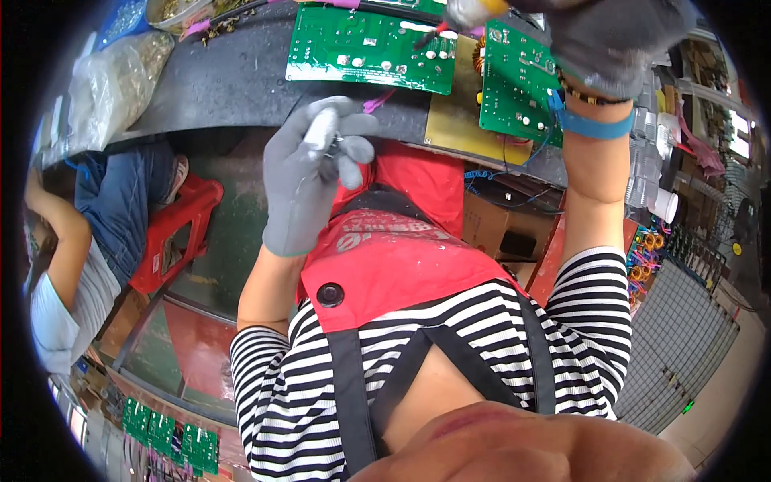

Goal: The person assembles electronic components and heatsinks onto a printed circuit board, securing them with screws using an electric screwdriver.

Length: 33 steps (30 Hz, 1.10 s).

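My left hand [315,165], in a grey glove with a white-smeared fingertip, is raised before the table edge. Its fingers curl inward around small dark, shiny bits too small to name. At the upper right, my right hand [614,44], in a dark grey glove, is closed around a tool [474,11] with a yellow and whitish body; the picture's edge cuts off part of it. A red and dark tip points left over a green circuit board [369,50] dotted with white blobs. Nearer my right wrist lies a second green circuit board [518,84].
A yellowish plate [451,112] lies beneath the second board on the dark worktable [217,76]. A clear plastic bag [120,84] stands at the left. Beside a red stool [181,233] another person [80,273] sits. A rack of grey mesh [679,345] is on the right.
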### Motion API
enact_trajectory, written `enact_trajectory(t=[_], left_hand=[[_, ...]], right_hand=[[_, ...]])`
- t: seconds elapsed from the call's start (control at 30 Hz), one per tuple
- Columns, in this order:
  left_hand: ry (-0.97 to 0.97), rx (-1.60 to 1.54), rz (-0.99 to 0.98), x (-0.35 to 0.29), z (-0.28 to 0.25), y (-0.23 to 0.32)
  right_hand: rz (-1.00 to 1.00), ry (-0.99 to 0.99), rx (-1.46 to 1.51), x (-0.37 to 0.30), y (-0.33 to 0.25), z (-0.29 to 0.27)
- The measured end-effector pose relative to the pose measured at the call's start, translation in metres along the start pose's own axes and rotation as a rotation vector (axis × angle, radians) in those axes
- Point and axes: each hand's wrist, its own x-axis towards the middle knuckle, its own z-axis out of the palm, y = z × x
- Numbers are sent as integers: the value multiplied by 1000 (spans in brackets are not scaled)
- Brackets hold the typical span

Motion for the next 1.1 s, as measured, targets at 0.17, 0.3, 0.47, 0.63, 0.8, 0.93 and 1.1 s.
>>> enact_trajectory(t=[0.17, 0.3, 0.47, 0.63, 0.8, 0.93, 1.1], left_hand=[[-71, 17, -22, 2, 6, -18], [-136, -70, 51, 0, 13, -27], [-296, -219, 6, -4, 15, -36], [-272, -203, 27, -11, 34, -35], [-283, -211, 44, -10, 37, -38], [-223, -107, 120, -10, 43, -41], [-135, -36, 118, -9, 50, -41]], right_hand=[[125, -57, 75, -33, -27, 0], [371, -102, 894, -34, -35, -12], [218, -278, 910, -36, -10, -3], [216, -337, 872, -39, -6, -10], [265, -145, 883, -40, -25, -6], [321, -62, 1007, -42, -21, -4], [-152, -378, 680, -31, 17, -19]])
